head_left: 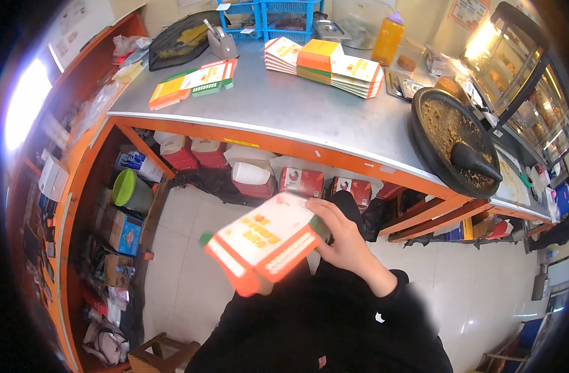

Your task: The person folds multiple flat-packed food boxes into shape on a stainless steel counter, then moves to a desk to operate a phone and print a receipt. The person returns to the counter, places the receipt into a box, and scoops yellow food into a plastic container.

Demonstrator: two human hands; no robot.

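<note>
The right hand [345,239] has its grip closed on the right end of a white, orange and green carton [266,229], its fingers at the upper corner and its thumb lower down, at the near side. The carton is in the air in front of the person's body, over the floor [188,248] and well apart from the table [266,102]; it is tilted, its printed white face turned up, with an orange flap hanging at the near end and a bit of green at the left corner. A small patch of what looks like the left hand [265,286] shows just below that flap; the rest is hidden, so I cannot tell how its grip stands. On the table, toward the left, lies a flattened carton [194,82] in the same colours, and near the middle of the far side is a stack of flat cartons [353,69] fanned slightly, with an orange-topped piece across it. Behind the flattened carton stand a grey holder [223,45] and a dark bag [179,46]. A yellow-orange bottle [388,42] stands just beyond the stack's right end. At the table's right end, a broad dark mortar [440,124] holds brownish crumbs and a pestle [476,163] leaning inside.
</note>
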